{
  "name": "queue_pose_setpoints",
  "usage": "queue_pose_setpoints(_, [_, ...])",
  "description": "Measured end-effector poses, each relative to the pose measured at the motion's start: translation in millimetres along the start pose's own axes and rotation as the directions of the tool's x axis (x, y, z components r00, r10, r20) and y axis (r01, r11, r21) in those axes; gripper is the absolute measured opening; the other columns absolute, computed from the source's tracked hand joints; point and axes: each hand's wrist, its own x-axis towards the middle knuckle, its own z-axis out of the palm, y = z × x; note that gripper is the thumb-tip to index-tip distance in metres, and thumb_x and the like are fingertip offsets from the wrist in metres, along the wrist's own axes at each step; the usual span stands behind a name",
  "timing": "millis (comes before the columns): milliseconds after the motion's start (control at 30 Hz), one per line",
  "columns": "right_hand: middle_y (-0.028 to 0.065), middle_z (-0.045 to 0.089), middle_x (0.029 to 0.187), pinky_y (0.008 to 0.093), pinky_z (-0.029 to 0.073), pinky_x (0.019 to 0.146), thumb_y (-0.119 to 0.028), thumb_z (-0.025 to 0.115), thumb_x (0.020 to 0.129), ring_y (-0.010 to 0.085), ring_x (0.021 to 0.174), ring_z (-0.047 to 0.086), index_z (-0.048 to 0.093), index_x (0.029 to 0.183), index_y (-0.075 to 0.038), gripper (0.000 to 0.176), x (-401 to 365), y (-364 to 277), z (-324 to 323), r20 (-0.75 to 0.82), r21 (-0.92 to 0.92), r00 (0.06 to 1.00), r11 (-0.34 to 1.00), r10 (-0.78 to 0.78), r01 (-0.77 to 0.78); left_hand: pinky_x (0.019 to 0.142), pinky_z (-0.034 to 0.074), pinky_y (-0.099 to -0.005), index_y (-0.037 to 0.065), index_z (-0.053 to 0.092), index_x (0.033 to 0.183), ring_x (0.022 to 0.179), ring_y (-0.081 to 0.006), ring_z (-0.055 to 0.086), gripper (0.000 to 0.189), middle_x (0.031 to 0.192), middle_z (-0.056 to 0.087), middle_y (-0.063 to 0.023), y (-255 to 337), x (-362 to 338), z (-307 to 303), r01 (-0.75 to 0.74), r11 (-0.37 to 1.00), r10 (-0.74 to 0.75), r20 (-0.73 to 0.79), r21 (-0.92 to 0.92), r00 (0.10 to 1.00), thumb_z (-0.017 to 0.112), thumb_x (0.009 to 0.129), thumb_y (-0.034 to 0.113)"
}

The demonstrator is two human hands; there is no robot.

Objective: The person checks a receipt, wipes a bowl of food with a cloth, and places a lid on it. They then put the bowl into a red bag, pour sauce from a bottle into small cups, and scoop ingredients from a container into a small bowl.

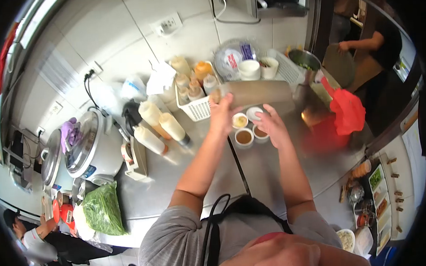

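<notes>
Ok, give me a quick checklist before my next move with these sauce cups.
1. Sauce cups upright on the counter: ok.
2. Every cup filled: cannot tell; one looks white and blurred.
3. Left hand free of any load: cannot tell, blurred.
4. Right hand clear of the cups: not ok, it overlaps the nearest one.
5. Squeeze bottles apart from both hands: ok.

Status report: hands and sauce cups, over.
Left hand at brown tray edge, grip unclear. Right hand open over sauce cups. Squeeze bottles left, red bag right, neither blocking.
</notes>
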Motion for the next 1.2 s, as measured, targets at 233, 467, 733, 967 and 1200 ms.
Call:
queue_pose_setpoints(233, [0.0177,0.044,0.111,0.0384,0.033,0.088,-0.022,0.06,0.069,0.0289,0.107,0.041,0.046,0.106,-0.002,0.044,-35,86,-102,-0.292,-0.849,0.925,0.51,-0.244,-0.134,0.068,0.045,-0.0409,0.008,0.023,0.114,0.092,-0.0218,0.045,0.057,0.104,0.041,-0.0091,97,108,-11,-0.481,0.796,0.546,-0.092,0.368,0.833,0.061,0.071,0.013])
queue_pose_setpoints(467, [0.0095,0.045,0.111,0.0394,0.021,0.096,-0.022,0.055,0.069,0.0259,0.115,0.031,0.054,0.093,-0.009,0.027,-64,102,-96,-0.189,-0.98,0.924,0.124,-0.331,-0.156,0.072,0.042,-0.0296,-0.003,0.036,0.104,0.081,-0.02,0.051,0.061,0.094,0.05,-0.0132,95,215,-63,-0.425,0.583,0.683,-0.133,0.693,0.718,0.07,0.059,0.017])
queue_pose_setpoints(733, [0.0092,0.045,0.111,0.0383,0.022,0.095,-0.021,0.055,0.069,0.0248,0.114,0.032,0.055,0.092,-0.01,0.025,-65,98,-96,-0.204,-0.976,0.922,0.139,-0.329,-0.166,0.076,0.042,-0.033,-0.002,0.044,0.102,0.087,-0.0281,0.053,0.062,0.096,0.053,-0.0179,63,238,-85,-0.14,0.242,0.611,-0.039,0.96,0.791,0.07,0.054,0.027])
queue_pose_setpoints(967, [0.0088,0.046,0.108,0.0382,0.022,0.095,-0.021,0.056,0.067,0.0252,0.112,0.034,0.055,0.09,-0.01,0.025,-65,101,-97,-0.201,-0.975,0.908,0.166,-0.368,-0.148,0.072,0.042,-0.0289,-0.002,0.041,0.107,0.084,-0.0222,0.052,0.056,0.093,0.053,-0.0144,32,269,-122,-0.072,0.144,0.438,0.002,0.987,0.899,0.065,0.064,0.025])
queue_pose_setpoints(1200, [0.0076,0.046,0.108,0.0382,0.024,0.093,-0.021,0.056,0.066,0.0246,0.112,0.034,0.055,0.086,-0.01,0.022,-64,101,-97,-0.211,-0.971,0.9,0.188,-0.381,-0.149,0.069,0.04,-0.026,-0.002,0.047,0.095,0.078,-0.0152,0.048,0.025,0.084,0.05,-0.0088,8,123,-89,-0.47,0.336,0.619,0.185,0.816,0.763,0.053,0.074,0.01])
